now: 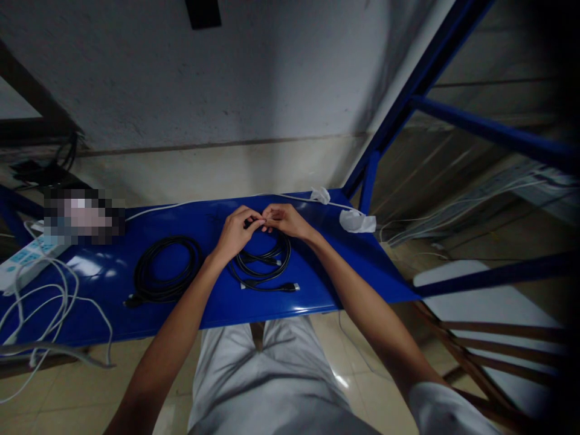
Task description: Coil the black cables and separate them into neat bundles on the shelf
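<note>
On the blue table [312, 293] lies a coiled black cable [286, 261], with one plug [290, 287] at its near side. My left hand [238, 229] and my right hand [285, 220] meet over the far edge of this coil, their fingertips pinched together. Whatever is between the fingertips is too small and dark to name; it may be part of the coil or something around it. A second coiled black cable [147, 266] rests to the left, touched by neither hand.
White power strip [22, 266] and tangled white cables [63, 296] lie at the left, beside a blurred-out patch. Crumpled white pieces [357, 221] sit at the back right. Blue frame posts [369, 181] and a wooden chair [498, 329] stand on the right.
</note>
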{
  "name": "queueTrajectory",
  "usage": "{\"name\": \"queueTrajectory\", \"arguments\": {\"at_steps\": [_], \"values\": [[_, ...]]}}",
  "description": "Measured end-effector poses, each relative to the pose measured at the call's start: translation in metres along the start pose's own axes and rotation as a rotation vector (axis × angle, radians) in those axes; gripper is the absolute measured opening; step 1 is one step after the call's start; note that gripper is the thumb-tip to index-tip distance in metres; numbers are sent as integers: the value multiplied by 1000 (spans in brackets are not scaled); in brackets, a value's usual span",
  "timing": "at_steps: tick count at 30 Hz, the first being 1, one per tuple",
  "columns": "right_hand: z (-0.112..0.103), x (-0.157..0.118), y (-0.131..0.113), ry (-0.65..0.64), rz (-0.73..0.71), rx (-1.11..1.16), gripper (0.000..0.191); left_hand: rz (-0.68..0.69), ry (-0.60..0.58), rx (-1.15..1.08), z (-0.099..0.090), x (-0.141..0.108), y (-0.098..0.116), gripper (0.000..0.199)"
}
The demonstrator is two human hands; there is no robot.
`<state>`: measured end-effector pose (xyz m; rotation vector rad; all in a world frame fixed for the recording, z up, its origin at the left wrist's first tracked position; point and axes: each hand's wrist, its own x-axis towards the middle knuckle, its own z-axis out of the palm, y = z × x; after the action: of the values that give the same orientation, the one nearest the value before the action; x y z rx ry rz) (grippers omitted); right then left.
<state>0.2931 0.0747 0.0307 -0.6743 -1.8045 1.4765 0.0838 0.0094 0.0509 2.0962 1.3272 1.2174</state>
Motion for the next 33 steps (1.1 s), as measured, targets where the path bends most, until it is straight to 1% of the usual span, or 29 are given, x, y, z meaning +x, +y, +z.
{"name": "queueTrajectory", "arguments": {"at_steps": [5,8,10,17,19,21,24,26,28,33], "values": [[-2,-1,-6,-21,14,0,33,17,11,1,0,0,-2,7],[-1,-2,-10,-23,17,10,30,37,47,4,0,0,-4,6],[0,-3,-11,-13,23,6,32,40,65,11,0,0,-5,6],[2,-2,-10,-5,2,-12,39,13,65,50,0,1,-4,9],[2,-2,-10,-2,-2,-11,40,-1,77,33,-1,1,-2,9],[1,-2,-9,6,-5,-15,40,-44,90,-10,-1,1,-1,8],[0,-2,-6,12,-10,-25,40,-93,102,-83,-3,1,0,15],[-2,-2,-4,18,-9,-27,39,-98,96,-108,-5,1,0,17],[-2,-2,-2,23,-7,-26,36,-97,76,-132,-7,2,-1,14],[-1,-1,2,9,-21,-51,33,-50,51,-146,-9,2,-4,8]]}}
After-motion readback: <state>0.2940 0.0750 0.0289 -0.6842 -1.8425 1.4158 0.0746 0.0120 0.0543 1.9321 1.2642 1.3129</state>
